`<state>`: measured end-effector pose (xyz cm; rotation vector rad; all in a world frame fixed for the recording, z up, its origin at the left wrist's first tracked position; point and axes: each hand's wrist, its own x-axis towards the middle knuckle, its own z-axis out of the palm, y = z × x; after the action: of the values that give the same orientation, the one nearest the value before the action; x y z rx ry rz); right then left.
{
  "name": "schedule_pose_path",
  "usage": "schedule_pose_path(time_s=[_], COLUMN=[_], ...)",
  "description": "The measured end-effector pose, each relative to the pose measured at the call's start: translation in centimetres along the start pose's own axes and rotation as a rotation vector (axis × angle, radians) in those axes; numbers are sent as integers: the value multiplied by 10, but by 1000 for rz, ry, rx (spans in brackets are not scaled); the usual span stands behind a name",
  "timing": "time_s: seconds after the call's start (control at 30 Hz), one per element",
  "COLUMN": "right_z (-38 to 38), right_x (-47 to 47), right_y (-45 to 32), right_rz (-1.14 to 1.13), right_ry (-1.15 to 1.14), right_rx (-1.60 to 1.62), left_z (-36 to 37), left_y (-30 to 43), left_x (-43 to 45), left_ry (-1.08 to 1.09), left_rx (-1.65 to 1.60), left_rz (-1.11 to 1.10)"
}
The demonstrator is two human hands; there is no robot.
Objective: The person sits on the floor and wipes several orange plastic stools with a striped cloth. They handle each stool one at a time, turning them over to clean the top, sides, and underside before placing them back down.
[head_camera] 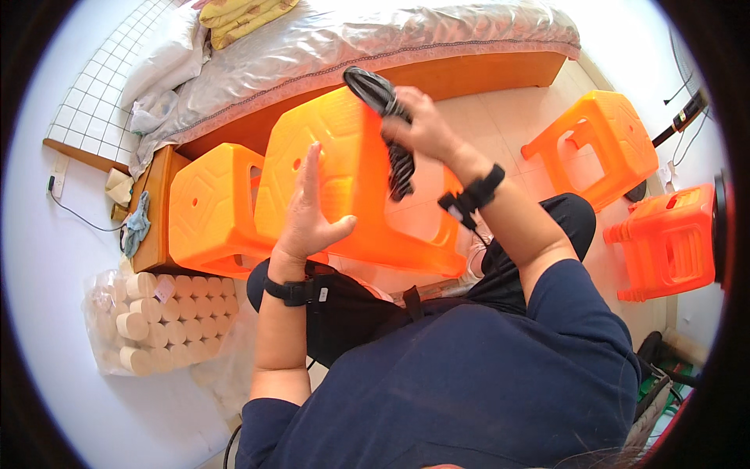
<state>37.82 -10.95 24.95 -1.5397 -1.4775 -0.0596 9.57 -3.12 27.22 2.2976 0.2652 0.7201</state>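
My right hand [419,126] grips a dark, blurred bundle [375,91] at its middle. The upper end forms a shiny loop. Its striped lower end hangs beside the edge of the orange plastic stool [328,117] in front of my knees. Exactly what the bundle is I cannot tell. My left hand [307,208] is raised over the seat of that same stool, palm turned inward and thumb spread from the straight fingers. It holds nothing. Whether it touches the seat is unclear. Black straps circle both wrists.
Another orange stool [205,202] stands close on the left, a third [615,140] at the right. Stacked red-orange stools [674,243] are by the right wall. A plastic-covered bed [328,47] lies beyond. Paper rolls [176,322] in clear plastic are at the left.
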Motion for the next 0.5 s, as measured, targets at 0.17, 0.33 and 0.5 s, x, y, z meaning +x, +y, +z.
schedule_pose_path(time_s=[0.17,0.33,0.5], right_z=[47,52,42], right_x=[-72,-52,13], right_y=[-74,-61,-1], right_rz=[-184,-381,-249], right_ry=[186,140,227], right_rx=[8,120,-37], left_z=[-8,-24,-30], left_y=[-9,-6,-6], left_x=[-1,-14,-21], left_ry=[-1,-35,-24], left_rx=[-97,-140,-57], left_rz=[-43,-28,-44])
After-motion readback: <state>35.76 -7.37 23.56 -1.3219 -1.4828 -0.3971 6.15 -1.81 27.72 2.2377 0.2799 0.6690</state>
